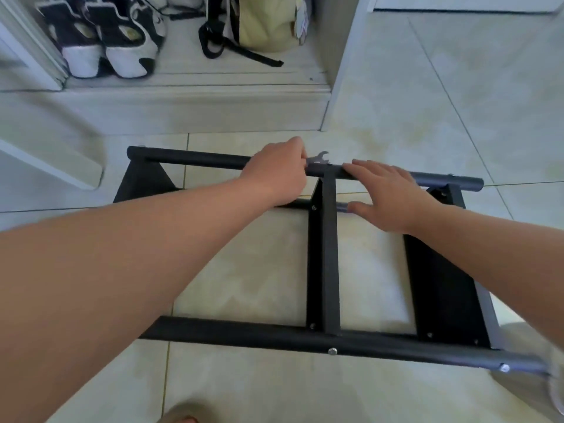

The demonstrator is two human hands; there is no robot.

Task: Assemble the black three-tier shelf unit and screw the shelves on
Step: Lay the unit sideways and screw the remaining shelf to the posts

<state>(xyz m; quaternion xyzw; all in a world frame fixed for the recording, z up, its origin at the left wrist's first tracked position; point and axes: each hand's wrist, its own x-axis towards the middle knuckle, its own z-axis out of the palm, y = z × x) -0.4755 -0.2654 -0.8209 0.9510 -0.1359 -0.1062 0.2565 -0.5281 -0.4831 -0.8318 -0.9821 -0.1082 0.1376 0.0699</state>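
Observation:
The black shelf unit lies on its side on the tiled floor, with a far pole [195, 158] and a near pole [244, 334] running left to right. Three black shelves stand between them: left [139, 181], middle [328, 254], right [442, 285]. My left hand [274, 175] grips a small silver wrench [319, 158] at the far pole, right where the middle shelf meets it. My right hand [387, 193] lies flat with straight fingers on the far pole just right of that joint, thumb reaching underneath. Silver screw heads [332, 351] show on the near pole.
A raised step [183, 96] lies beyond the shelf unit, with black-and-white shoes [103, 38] and a pale bag [268, 22] on it. A white wall corner [345, 62] stands behind on the right. A foot [180, 418] shows at the bottom edge.

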